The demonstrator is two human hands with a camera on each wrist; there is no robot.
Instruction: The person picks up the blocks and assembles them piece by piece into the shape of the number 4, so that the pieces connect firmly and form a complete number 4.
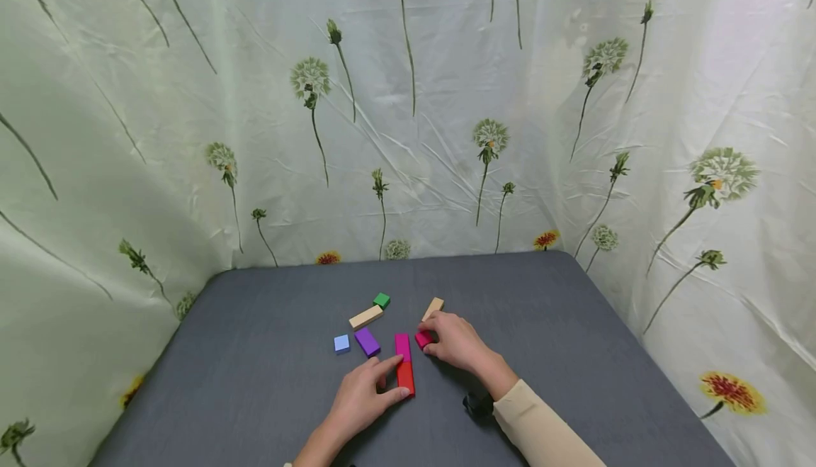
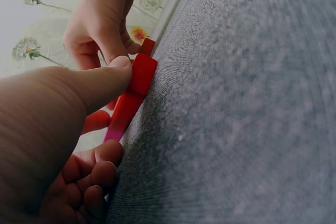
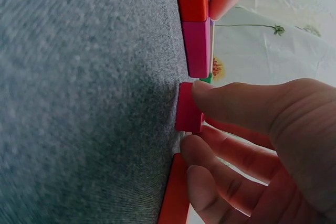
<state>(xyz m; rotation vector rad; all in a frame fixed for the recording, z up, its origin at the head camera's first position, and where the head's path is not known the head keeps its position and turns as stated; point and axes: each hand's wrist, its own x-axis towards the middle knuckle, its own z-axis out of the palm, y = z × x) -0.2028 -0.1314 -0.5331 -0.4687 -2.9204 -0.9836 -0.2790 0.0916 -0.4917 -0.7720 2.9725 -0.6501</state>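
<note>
My left hand holds a red block, thumb tip at its near end and index fingertip by the seam with a magenta block. These two blocks lie end to end in a line on the grey table. In the left wrist view, the other fingers of that hand curl close to the cloth. With thumb and fingers, my right hand pinches a short crimson block, just to the right of the magenta one. A tan block lies right beyond the right hand, partly covered by its fingers.
Left of the line lie a purple block and a light blue cube. Farther back are another tan block and a green block. A flowered curtain surrounds the grey table at the back and sides.
</note>
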